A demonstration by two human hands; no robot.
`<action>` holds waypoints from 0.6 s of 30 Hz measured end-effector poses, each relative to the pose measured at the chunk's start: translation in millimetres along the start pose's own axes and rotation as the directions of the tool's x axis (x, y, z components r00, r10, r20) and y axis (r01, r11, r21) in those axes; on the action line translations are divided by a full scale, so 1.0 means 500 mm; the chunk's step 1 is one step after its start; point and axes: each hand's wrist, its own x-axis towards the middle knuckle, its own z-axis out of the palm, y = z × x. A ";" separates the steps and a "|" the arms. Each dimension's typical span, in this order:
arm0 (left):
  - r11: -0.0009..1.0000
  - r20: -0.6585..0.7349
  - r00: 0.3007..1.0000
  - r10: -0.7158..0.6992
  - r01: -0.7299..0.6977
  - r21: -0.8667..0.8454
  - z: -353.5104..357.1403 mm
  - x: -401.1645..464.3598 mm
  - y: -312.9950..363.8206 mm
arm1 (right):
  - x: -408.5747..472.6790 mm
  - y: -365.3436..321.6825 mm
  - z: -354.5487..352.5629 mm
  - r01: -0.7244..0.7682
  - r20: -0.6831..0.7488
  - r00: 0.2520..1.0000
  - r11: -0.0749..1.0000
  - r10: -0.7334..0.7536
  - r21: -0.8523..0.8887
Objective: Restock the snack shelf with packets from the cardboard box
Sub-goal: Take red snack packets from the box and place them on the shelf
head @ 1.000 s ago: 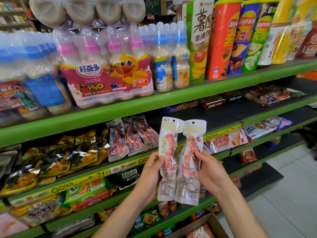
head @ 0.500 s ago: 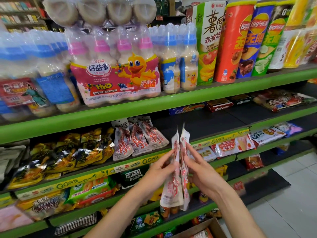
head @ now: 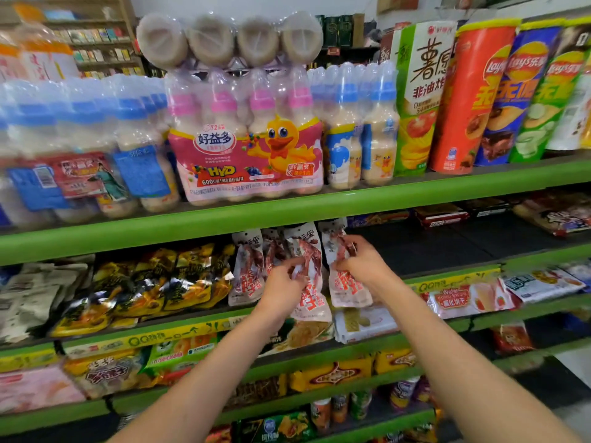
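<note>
Hands apart: left hand (head: 283,284) pinches one packet (head: 311,295), right hand (head: 361,262) another packet (head: 347,287). Leaned loosely, they could slide off the shelf (head: 454,278).

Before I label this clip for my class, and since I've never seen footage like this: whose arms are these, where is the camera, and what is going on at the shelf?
There is no machine here. The camera sits on a person's head and looks forward and down, so the two bare arms reaching in from the bottom are the wearer's own. This is the only view.

They face a green store shelf. Up top stand yoghurt drink bottles and tall crisp tubes. On the level below, white and red snack packets lean in a row beside black and yellow bags.

The left hand grips one packet, and the right hand pinches another packet with its fingers. Both packets are at the right end of that row.

The cardboard box is out of view.
</note>
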 end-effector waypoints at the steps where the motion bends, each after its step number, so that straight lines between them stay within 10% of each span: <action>1: 1.000 -0.019 1.000 -0.009 0.009 0.016 -0.002 0.012 0.005 | 0.022 -0.004 0.004 0.018 -0.003 1.000 0.999 -0.018 -0.048; 10: 0.986 -0.108 0.992 -0.062 0.077 0.145 -0.009 0.071 0.020 | 0.080 0.053 0.003 0.135 0.153 0.986 0.859 -0.067 -0.494; 18: 0.918 -0.090 0.993 -0.078 0.107 0.382 0.069 0.152 0.091 | 0.069 0.088 -0.033 0.084 0.019 0.995 0.744 -0.096 -0.663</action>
